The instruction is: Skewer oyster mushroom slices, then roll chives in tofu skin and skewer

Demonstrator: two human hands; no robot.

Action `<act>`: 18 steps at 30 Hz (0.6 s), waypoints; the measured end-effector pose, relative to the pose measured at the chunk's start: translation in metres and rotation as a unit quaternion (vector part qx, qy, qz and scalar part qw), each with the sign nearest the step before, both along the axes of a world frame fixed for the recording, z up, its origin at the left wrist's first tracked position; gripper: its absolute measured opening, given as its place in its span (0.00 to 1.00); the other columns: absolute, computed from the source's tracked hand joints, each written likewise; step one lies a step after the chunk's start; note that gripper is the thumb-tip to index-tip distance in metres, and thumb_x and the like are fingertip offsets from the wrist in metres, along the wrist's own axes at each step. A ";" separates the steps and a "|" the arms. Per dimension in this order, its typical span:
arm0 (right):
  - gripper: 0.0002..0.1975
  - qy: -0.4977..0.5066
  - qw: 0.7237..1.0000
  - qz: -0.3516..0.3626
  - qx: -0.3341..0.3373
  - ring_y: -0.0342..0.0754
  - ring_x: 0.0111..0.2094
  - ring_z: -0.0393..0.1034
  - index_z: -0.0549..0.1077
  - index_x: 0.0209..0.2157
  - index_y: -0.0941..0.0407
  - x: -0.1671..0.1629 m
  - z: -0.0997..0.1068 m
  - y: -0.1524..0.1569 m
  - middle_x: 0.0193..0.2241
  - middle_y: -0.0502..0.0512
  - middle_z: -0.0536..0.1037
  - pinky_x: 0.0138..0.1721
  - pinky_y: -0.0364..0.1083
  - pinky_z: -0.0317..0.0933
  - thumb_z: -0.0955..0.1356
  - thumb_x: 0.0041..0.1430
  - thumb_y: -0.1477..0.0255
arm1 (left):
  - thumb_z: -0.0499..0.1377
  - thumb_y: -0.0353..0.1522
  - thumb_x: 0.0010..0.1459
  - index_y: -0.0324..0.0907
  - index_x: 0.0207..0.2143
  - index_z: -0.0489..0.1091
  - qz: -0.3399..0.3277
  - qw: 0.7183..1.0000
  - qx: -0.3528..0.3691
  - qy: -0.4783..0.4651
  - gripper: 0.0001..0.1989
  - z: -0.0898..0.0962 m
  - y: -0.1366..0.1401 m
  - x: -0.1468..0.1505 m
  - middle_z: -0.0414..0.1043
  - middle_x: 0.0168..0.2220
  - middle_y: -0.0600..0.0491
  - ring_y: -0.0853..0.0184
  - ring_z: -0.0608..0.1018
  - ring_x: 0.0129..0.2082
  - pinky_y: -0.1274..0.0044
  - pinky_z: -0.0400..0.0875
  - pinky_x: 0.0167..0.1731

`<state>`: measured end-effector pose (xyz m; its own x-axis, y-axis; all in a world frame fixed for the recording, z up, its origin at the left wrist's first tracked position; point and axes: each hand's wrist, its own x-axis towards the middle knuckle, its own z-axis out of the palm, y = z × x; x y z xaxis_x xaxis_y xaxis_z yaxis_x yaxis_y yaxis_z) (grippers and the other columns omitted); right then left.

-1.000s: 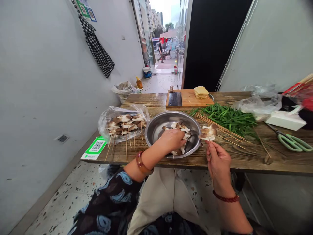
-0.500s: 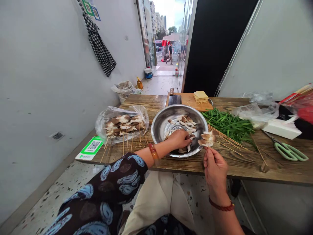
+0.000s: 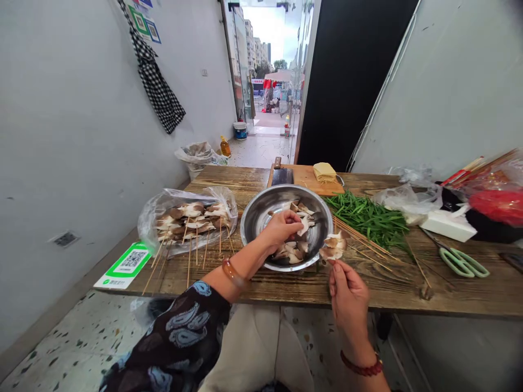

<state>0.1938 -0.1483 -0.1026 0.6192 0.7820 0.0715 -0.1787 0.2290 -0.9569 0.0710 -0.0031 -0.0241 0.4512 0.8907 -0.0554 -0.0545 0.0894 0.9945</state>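
Note:
My left hand (image 3: 281,228) is over the steel bowl (image 3: 247,231), its fingers pinched on a pale mushroom piece (image 3: 305,225). Below and behind it, more brown-and-white mushroom pieces (image 3: 291,253) lie in the bowl. Just right of the rim, my right hand (image 3: 349,288) grips a skewer whose stick is mostly hidden by the fingers. Threaded mushroom slices (image 3: 335,246) sit at its upper part. To the left, a clear plastic bag (image 3: 147,215) holds several finished mushroom skewers (image 3: 194,224), their sticks pointing toward me.
Bare bamboo skewers (image 3: 363,235) lie beside a pile of green chives (image 3: 371,216). Behind the bowl are a cleaver (image 3: 282,176) and stacked tofu sheets (image 3: 324,172) on a cutting board (image 3: 304,177). Green-handled scissors (image 3: 463,263) rest at right; a QR-code card (image 3: 125,267) lies at the left corner.
My left hand has lifted from among the mushrooms in the bowl, now with a piece between its fingers. My right hand still holds the skewer. The view has shifted slightly.

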 end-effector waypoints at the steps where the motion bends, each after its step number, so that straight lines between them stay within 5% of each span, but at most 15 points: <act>1: 0.17 -0.003 1.000 -0.002 -0.005 0.36 0.16 0.54 0.75 0.39 0.59 0.000 0.000 0.000 0.18 0.43 0.64 0.16 0.38 0.49 0.70 0.55 0.59 | 0.64 0.29 0.43 0.38 0.33 0.67 -0.004 1.000 -0.016 -0.024 0.12 0.005 0.000 0.000 0.69 0.22 0.58 0.77 0.70 0.19 0.85 0.60 0.18; 8: 0.17 0.008 1.000 -0.019 -0.011 0.37 0.15 0.55 0.76 0.37 0.58 -0.003 -0.001 0.005 0.16 0.43 0.65 0.15 0.38 0.50 0.71 0.52 0.59 | 0.65 0.31 0.46 0.38 0.44 0.68 -0.102 0.977 -0.072 -0.172 0.21 0.031 0.004 0.000 0.73 0.29 0.53 0.70 0.78 0.27 0.81 0.69 0.25; 12: 0.16 0.049 0.998 -0.042 -0.005 0.36 0.14 0.54 0.77 0.34 0.57 -0.003 0.002 0.006 0.15 0.43 0.66 0.13 0.36 0.48 0.73 0.48 0.59 | 0.65 0.29 0.46 0.43 0.52 0.63 -0.078 0.969 -0.068 -0.224 0.28 0.037 0.009 -0.007 0.73 0.30 0.55 0.65 0.80 0.33 0.75 0.74 0.33; 18: 0.13 0.006 0.999 -0.005 -0.044 0.36 0.13 0.56 0.78 0.34 0.55 0.007 0.025 -0.002 0.14 0.44 0.66 0.13 0.36 0.50 0.74 0.48 0.62 | 0.64 0.28 0.46 0.40 0.39 0.64 0.017 0.971 -0.006 -0.237 0.17 0.033 0.015 -0.019 0.74 0.32 0.54 0.69 0.79 0.33 0.78 0.72 0.34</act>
<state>0.2007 -0.1504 -0.0777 0.6269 0.7791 -0.0047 -0.1877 0.1451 -0.9715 0.0517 0.0116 0.0086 0.3994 0.9058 0.1417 -0.5096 0.0909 0.8556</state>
